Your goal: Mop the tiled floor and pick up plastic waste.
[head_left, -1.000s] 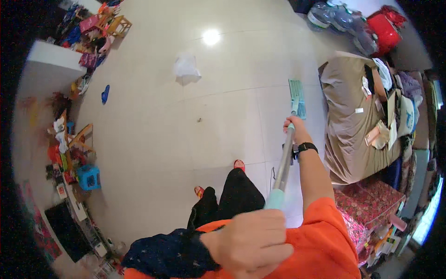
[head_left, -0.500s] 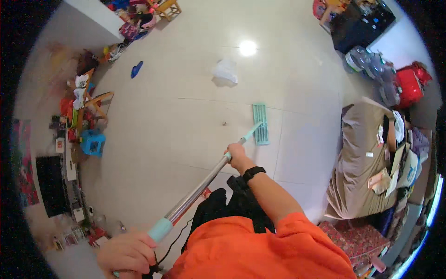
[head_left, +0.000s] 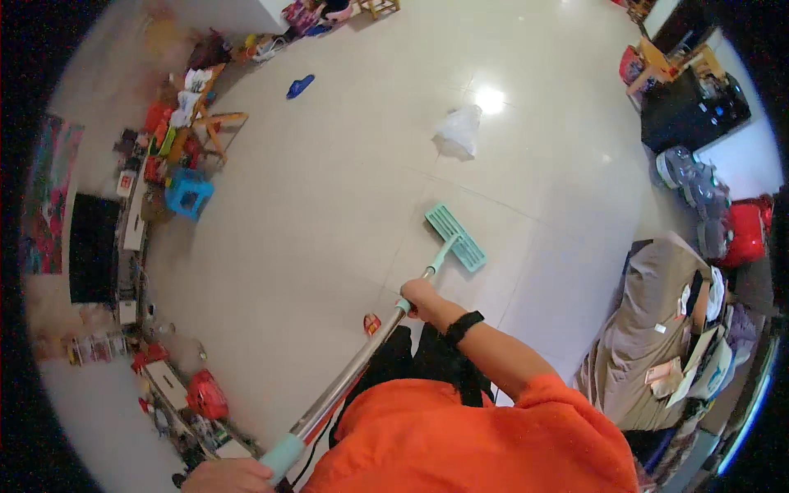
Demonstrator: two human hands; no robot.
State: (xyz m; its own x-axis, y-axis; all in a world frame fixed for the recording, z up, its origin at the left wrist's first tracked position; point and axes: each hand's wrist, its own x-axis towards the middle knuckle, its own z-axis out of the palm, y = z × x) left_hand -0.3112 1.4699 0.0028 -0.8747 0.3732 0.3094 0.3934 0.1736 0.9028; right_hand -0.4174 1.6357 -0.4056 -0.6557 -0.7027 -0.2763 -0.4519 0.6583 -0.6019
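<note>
Currently you are mid-stroke: your right hand grips the mop pole low, your left hand closes around its top end. Its head lies flat on the floor ahead. Next, steer toward the white bag.

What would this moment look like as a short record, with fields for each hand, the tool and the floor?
Left hand: left hand at the lower edge, gripping the mop's pale green handle end.
Right hand: right hand wrapped around the pole lower down, a black wristband on that wrist.
Tool: mop with a metal pole, its flat green head lying on the floor.
Floor: pale tiled floor; a white plastic bag and a blue slipper lie apart from the mop.
Surroundings: blue stool among clutter on the left.
</note>
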